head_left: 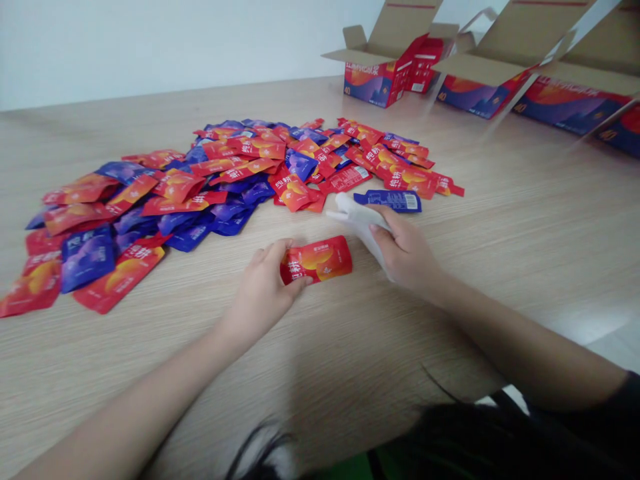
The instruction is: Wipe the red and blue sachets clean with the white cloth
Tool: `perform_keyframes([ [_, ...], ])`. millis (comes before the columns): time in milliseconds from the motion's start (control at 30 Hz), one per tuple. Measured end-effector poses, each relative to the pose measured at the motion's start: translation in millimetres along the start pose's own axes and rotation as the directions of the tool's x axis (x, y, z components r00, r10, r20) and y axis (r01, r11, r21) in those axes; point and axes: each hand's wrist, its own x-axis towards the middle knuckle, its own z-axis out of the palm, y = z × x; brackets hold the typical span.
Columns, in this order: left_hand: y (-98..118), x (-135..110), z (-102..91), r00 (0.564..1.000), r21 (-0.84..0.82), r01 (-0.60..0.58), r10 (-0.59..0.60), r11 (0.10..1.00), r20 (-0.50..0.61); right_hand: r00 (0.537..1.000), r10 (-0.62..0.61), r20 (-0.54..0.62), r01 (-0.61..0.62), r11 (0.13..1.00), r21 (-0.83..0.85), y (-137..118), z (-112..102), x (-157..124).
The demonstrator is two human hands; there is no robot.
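Note:
My left hand (265, 287) grips one end of a red-orange sachet (325, 259), its printed front facing up just above or on the table. In my right hand (405, 247) is a folded white cloth or tissue (361, 223), pinched between thumb and fingers, to the right of that sachet. A dark blue sachet (387, 200) lies just beyond my right hand, its barcode side up. Behind both hands spreads a heap of red and blue sachets (250, 150), loosely overlapping, reaching toward the left.
At the back right stand several printed cartons with raised flaps, among them a near-centre carton (370, 81), a second carton (473, 97) and a wider carton (565, 103). The wooden table (500, 240) meets a pale wall (150, 47) at the back.

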Motion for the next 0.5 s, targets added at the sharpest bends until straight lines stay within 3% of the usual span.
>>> perform_keyframes([
  [100, 1.3, -1.3, -9.3, 0.987, 0.174, -0.122, 0.137, 0.977, -0.082, 0.991, -0.042, -0.123, 0.028, 0.994, -0.109, 5.3, -2.7, 1.7],
  [200, 6.8, -7.1, -9.6, 0.961, 0.484, -0.247, 0.275, 0.840, 0.014, 0.991, -0.116, 0.064, 0.128, 0.962, -0.243, 13.0, 3.8, 1.7],
  [300, 17.3, -18.4, 1.5, 0.957, 0.584, -0.291, 0.239, 0.757, 0.167, 0.938, -0.158, 0.309, 0.274, 0.884, -0.380, 21.1, 16.5, -0.4],
  [500, 32.8, -44.5, 24.8, 0.966, 0.582, -0.243, 0.142, 0.776, 0.215, 0.921, -0.165, 0.354, 0.322, 0.834, -0.448, 26.9, 23.4, -1.7],
])
